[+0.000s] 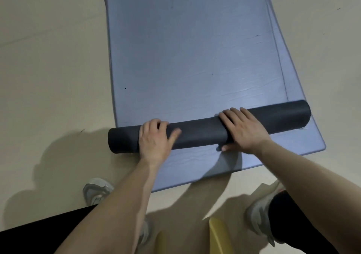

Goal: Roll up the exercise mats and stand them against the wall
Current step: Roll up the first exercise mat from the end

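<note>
Beneath both hands, a half-rolled exercise mat is lying on the floor [48,58]. Its dark grey roll [205,129] is sitting crosswise on the flat blue mat [195,48], the left end overhanging the edge. The left hand [156,138] is gripping the roll near that end, fingers curling over the top. The right hand [242,128] is pressing flat past the middle, fingers spreading, thumb against the near side.
</note>
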Action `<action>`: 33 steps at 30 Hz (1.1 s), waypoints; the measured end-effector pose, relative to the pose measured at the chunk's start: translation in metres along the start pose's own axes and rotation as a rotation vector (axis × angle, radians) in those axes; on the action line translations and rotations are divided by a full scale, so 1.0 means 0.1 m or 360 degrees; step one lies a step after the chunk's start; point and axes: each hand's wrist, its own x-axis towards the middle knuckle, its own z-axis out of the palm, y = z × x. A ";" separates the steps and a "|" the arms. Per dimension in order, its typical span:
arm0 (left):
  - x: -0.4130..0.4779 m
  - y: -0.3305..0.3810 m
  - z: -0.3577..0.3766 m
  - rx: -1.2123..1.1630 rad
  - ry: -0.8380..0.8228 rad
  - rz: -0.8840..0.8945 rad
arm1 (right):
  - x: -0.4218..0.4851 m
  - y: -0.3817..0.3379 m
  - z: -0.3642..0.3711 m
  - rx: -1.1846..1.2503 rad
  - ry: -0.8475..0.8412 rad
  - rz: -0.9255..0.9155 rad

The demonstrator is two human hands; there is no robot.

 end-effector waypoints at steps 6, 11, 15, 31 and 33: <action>0.03 -0.20 -0.06 0.0199 -0.0526 0.0311 | 0.04 -0.09 0.08 -0.0088 0.0136 0.0234; 0.16 -0.19 -0.34 -0.0173 -0.0723 0.0149 | -0.03 -0.09 -0.13 -0.0036 0.0045 0.0216; 0.24 -0.24 -0.61 -0.0269 -0.1110 0.0005 | 0.04 0.02 -0.56 0.0333 -0.0578 0.0124; 0.18 0.25 -0.36 -0.0120 -0.0325 -0.0028 | 0.62 -0.04 -0.53 0.0281 0.0206 0.0681; 0.25 0.15 -0.22 0.0079 -0.0553 0.0090 | 0.60 -0.18 -0.40 0.0355 0.0415 0.0773</action>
